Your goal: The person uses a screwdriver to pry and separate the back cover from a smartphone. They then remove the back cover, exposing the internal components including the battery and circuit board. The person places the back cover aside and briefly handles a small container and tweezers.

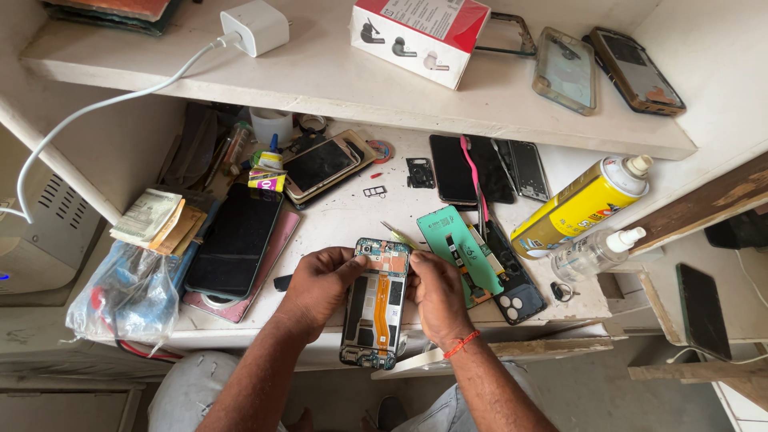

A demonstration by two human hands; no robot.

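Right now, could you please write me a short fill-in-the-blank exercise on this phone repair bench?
1. Both hands, the left hand and the right hand, hold an opened phone whose long ribbon cable is ____ in colour.
2. The spray can lying at the right of the bench is mostly ____.
3. The white charger sits on the ____ above the bench.
4. The thread around the right wrist is ____.

Missing words: orange; yellow; shelf; red
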